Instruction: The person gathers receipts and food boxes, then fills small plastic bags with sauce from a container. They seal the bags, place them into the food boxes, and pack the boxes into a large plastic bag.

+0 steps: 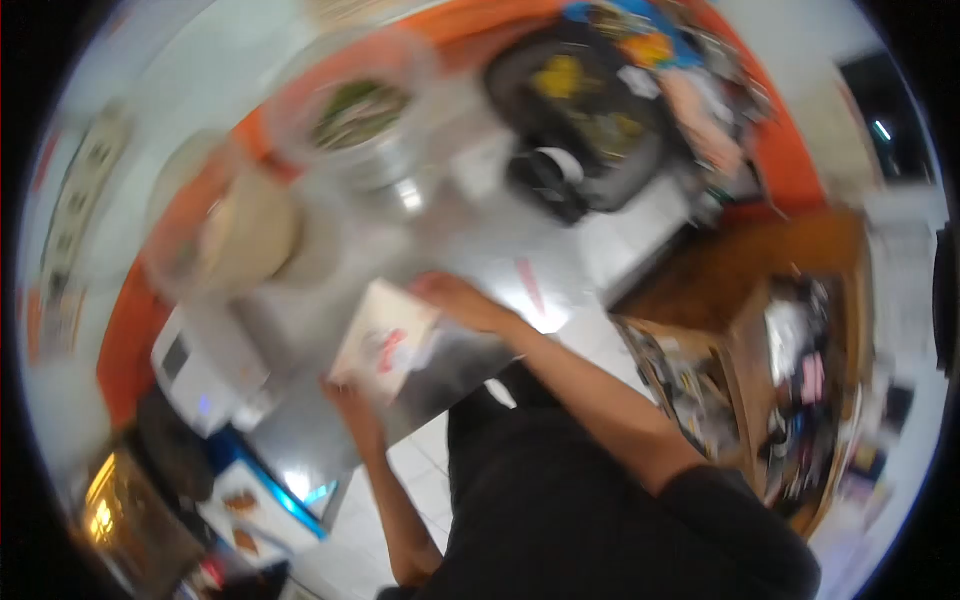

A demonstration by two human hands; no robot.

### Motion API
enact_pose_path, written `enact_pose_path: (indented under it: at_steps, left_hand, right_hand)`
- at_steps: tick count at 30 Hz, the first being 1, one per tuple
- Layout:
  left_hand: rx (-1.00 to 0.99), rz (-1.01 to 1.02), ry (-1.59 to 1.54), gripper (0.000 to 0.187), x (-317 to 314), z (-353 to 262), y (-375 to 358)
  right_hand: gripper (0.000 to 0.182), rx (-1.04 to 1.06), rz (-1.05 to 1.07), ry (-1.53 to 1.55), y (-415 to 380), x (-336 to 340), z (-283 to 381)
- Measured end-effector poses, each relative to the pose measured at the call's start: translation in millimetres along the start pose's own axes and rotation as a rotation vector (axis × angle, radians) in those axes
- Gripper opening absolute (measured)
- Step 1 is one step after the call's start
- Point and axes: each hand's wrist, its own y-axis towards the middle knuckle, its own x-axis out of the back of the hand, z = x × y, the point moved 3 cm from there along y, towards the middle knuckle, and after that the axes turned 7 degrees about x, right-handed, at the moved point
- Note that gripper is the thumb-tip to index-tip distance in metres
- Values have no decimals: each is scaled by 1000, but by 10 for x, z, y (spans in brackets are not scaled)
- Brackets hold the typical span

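Observation:
A flat, cream-coloured rectangular packet or card (384, 340) with red markings is held above a grey metal tabletop, tilted in the head view. My left hand (347, 393) grips its lower left edge. At its upper right corner, my right hand (455, 300) is closed against the edge. Motion blur hides the single fingers and the print. Something pale, perhaps a fold or a small sheet, shows beside the red markings.
A clear tub with green contents (360, 115) and a tan container (250, 235) stand beyond the packet. A dark open case (630, 180) lies at upper right. A white device (200, 370) sits left; a wooden box of small items (700, 370) is at right.

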Motion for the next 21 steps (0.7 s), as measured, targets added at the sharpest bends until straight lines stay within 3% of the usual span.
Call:
enact_pose_path:
  at_steps: [1, 3, 4, 8, 9, 11, 14, 16, 17, 20, 21]
  left_hand:
    - [160, 222, -183, 76, -137, -357, -128]
    - [313, 241, -545, 84, -401, -735, -246]
    - [51, 249, -294, 84, -321, -518, -252]
    - [409, 136, -386, 74, -454, -841, -437]
    - [400, 136, -318, 73, -537, -897, -533]
    - [368, 124, -197, 72, -699, -985, -772]
    - [252, 463, -112, 72, -1350, -1106, -1260]
    - [216, 504, 84, 70, -1987, -1218, -1805]
    - [185, 520, 179, 70, -2325, -1286, -2065]
    - [170, 979, -52, 63, -3558, -1223, -3046]
    - [161, 999, 81, 59, -3969, -1059, -3256]
  right_hand:
    - [42, 262, 93, -107, 132, -131, -125]
    - [60, -201, 235, 207, 249, -174, 329]
    - [71, -178, 204, 73, 256, -291, 283]
    - [70, -7, 69, 106, -134, -152, 350]
    - [70, -103, 88, 77, -322, 23, 368]
    - [71, -288, 131, 21, -882, 328, 517]
    - [79, -304, -90, 153, -2084, 1136, 764]
    - [83, -254, -279, 257, -2917, 1516, 636]
    - [89, -345, -367, 134, -3387, 1785, 719]
    - [90, -451, -617, -7, -4771, 2337, 532]
    - [89, -507, -687, -1, -5271, 2502, 507]
